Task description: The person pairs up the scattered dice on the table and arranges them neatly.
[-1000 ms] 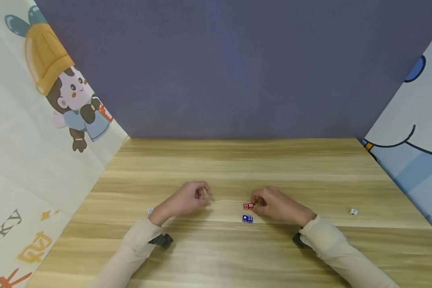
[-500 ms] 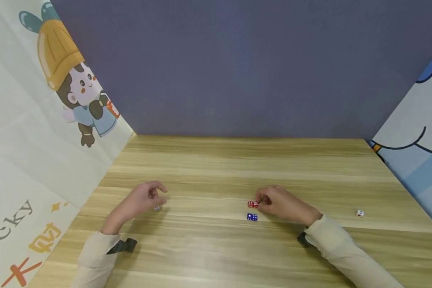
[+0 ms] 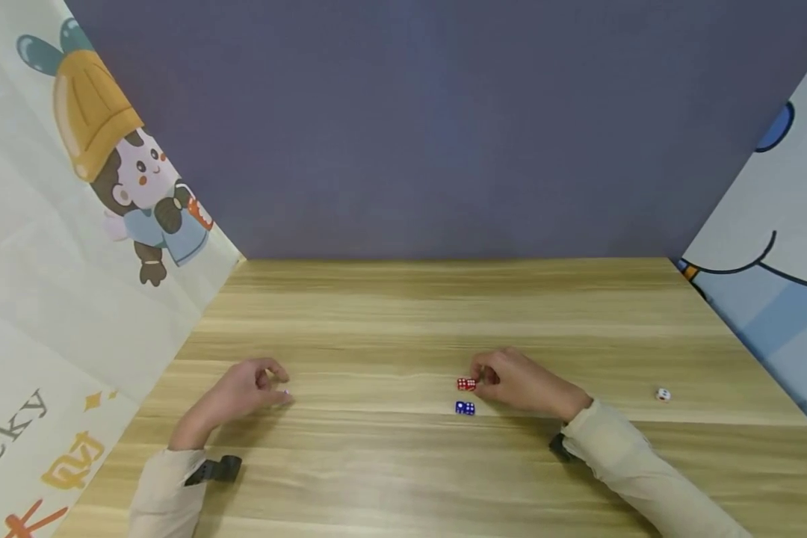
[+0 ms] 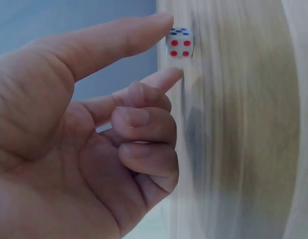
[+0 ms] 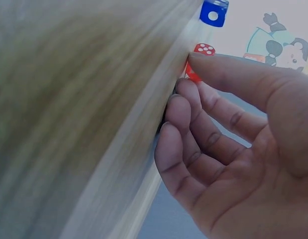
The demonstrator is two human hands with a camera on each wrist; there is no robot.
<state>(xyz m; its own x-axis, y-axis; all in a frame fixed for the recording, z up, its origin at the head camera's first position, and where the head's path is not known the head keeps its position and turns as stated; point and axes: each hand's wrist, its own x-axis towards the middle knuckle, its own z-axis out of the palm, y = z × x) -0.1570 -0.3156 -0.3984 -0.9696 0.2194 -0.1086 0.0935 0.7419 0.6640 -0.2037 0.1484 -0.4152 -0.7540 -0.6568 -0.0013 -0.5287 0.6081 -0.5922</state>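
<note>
A white die (image 4: 179, 45) with red and blue pips lies on the table at the left. My left hand (image 3: 240, 388) is around it, thumb and index finger on either side; a gap shows beneath the die in the left wrist view, and the other fingers are curled. At centre right, my right hand (image 3: 521, 381) pinches at the right end of two red dice (image 3: 466, 384) set side by side. In the right wrist view the thumb partly covers the red die (image 5: 204, 49). Just nearer to me sits a pair of blue dice (image 3: 465, 408), also side by side.
Another white die (image 3: 663, 394) lies far to the right on the wooden table (image 3: 376, 463). A dark blue-grey panel (image 3: 444, 134) rises at the table's back edge. Printed cloths flank both sides.
My left hand has travelled left across the table and lowered to the white die. The right hand stays at the red dice. The head view has shifted slightly.
</note>
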